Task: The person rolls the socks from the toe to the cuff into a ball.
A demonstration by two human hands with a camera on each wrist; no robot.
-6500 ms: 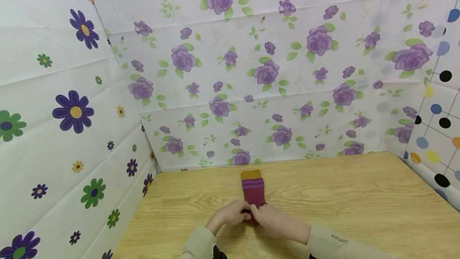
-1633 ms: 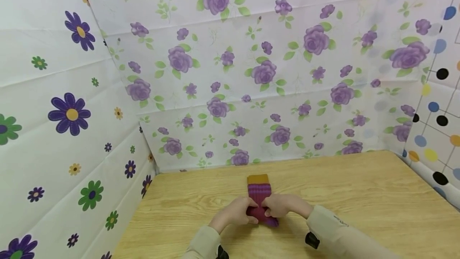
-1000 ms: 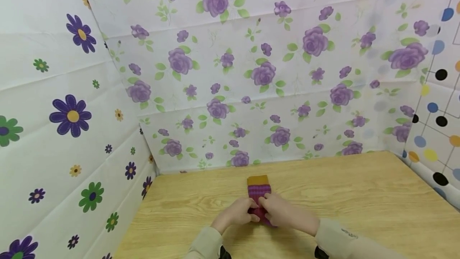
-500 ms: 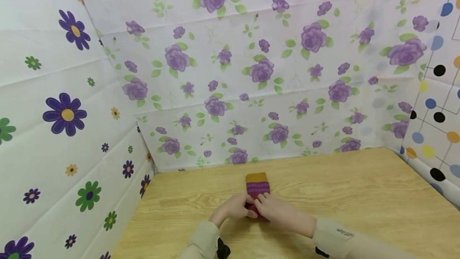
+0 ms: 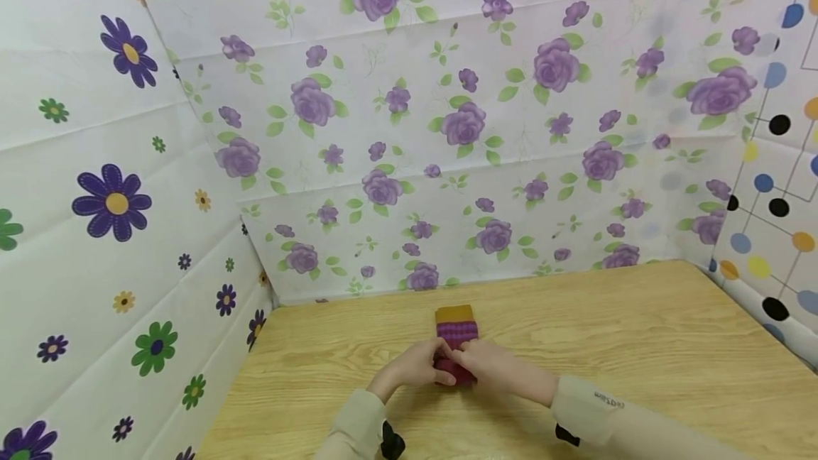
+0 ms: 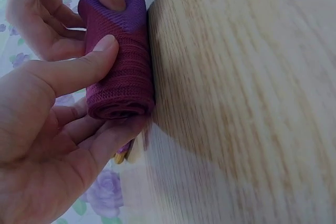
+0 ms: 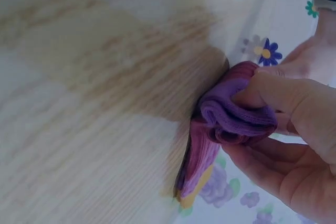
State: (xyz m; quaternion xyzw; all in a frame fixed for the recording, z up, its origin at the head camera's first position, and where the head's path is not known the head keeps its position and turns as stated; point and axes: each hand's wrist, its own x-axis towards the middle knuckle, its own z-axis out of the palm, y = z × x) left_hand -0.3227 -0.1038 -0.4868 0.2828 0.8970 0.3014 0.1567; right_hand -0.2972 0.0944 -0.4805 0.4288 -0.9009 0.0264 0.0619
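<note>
A ribbed maroon sock (image 5: 457,333) with purple stripes and a mustard cuff (image 5: 454,314) lies lengthwise on the table, its near part wound into a thick roll (image 6: 118,61). My left hand (image 5: 414,365) holds the left end of this roll, thumb on the near side and fingers beyond it. At the opposite end my right hand (image 5: 497,369) grips the roll, its thumb (image 7: 262,90) pressing on the purple toe fabric (image 7: 236,111). Spiral layers show at the roll's ends in both wrist views. The flat striped part stretches away from me toward the back wall.
The wood-grain table (image 5: 594,332) extends to both sides of the sock. Behind it hangs a white sheet with purple roses (image 5: 383,190); a daisy-patterned sheet (image 5: 115,204) stands at the left and a dotted one (image 5: 780,233) at the right.
Over the earlier frames the near part of the sock has become rolled up, and the purple toe has been wound in. Both hands have shifted slightly away from me along the sock just now.
</note>
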